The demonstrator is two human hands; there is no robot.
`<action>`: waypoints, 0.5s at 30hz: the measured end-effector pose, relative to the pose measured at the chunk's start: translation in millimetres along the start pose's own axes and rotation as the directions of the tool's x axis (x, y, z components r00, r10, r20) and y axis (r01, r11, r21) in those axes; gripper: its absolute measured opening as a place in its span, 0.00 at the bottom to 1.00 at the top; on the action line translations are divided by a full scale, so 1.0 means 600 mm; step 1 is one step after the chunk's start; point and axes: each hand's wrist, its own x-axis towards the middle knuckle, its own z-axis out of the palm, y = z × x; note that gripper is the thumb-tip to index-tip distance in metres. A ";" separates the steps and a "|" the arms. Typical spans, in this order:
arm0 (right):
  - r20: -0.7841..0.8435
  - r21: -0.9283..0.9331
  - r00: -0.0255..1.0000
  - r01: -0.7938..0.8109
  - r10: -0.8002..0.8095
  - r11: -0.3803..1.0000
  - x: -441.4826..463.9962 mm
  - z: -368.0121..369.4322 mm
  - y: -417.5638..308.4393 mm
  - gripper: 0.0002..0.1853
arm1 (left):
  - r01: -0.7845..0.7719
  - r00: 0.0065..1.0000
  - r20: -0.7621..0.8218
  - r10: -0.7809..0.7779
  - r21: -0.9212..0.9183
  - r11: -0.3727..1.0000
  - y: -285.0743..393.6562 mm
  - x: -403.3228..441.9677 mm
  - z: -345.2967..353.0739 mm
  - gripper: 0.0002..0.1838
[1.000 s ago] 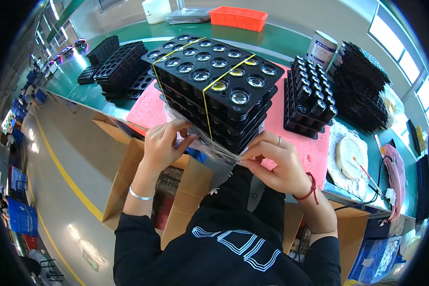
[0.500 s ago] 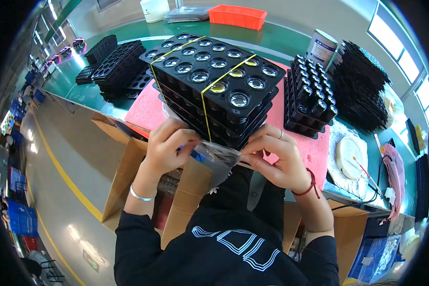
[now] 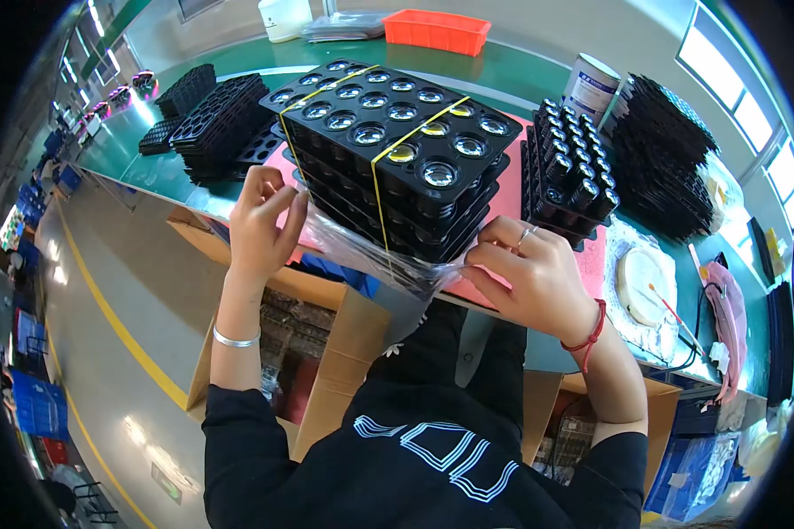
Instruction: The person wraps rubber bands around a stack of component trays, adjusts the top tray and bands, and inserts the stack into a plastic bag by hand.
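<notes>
A tall stack of black trays (image 3: 403, 181) stands in front of me, with round clear lenses in the top tray's cups and two yellow straps around it. Along its near lower side stretches a clear plastic bag (image 3: 362, 244), crumpled toward the right. My left hand (image 3: 265, 220) is closed in a pinch at the bag's left end, beside the stack's left corner. At the right end, the fingers of my right hand (image 3: 529, 273) pinch the gathered plastic. The bag's far part is hidden by the stack.
Under the stack lies a pink foam sheet (image 3: 595, 264) on the green table (image 3: 238, 198). To its right are black trays of cylinders (image 3: 578, 167), a white can (image 3: 589, 88) and piled black trays (image 3: 662, 159). Open cardboard boxes (image 3: 340, 370) stand below the table edge.
My left hand has moved left and up, and my right hand slightly right. The plastic between them is now stretched wider along the stack's near side.
</notes>
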 end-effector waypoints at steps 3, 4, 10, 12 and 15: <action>-0.010 -0.110 1.000 0.010 -0.011 0.994 0.003 -0.007 -0.005 0.06 | 0.128 0.991 -0.040 -0.128 -0.004 0.992 0.008 0.006 0.003 0.06; -0.030 -0.167 0.999 -0.021 0.017 0.986 0.002 -0.008 -0.004 0.06 | 0.248 0.968 0.042 -0.249 0.015 0.969 0.011 0.007 0.001 0.07; -0.010 -0.220 0.976 -0.215 0.218 0.951 -0.018 0.005 0.000 0.06 | 0.537 0.844 0.236 -0.482 -0.392 0.747 -0.044 -0.008 0.016 0.06; 0.022 -0.180 0.951 -0.299 0.307 0.937 -0.020 0.009 0.000 0.05 | 0.606 0.788 0.318 -0.527 -0.549 0.576 -0.042 -0.004 0.009 0.20; -0.086 -0.267 0.966 -0.257 0.242 0.929 -0.009 0.010 0.005 0.04 | 0.742 0.667 0.492 -0.560 -0.511 0.434 -0.042 0.007 -0.001 0.21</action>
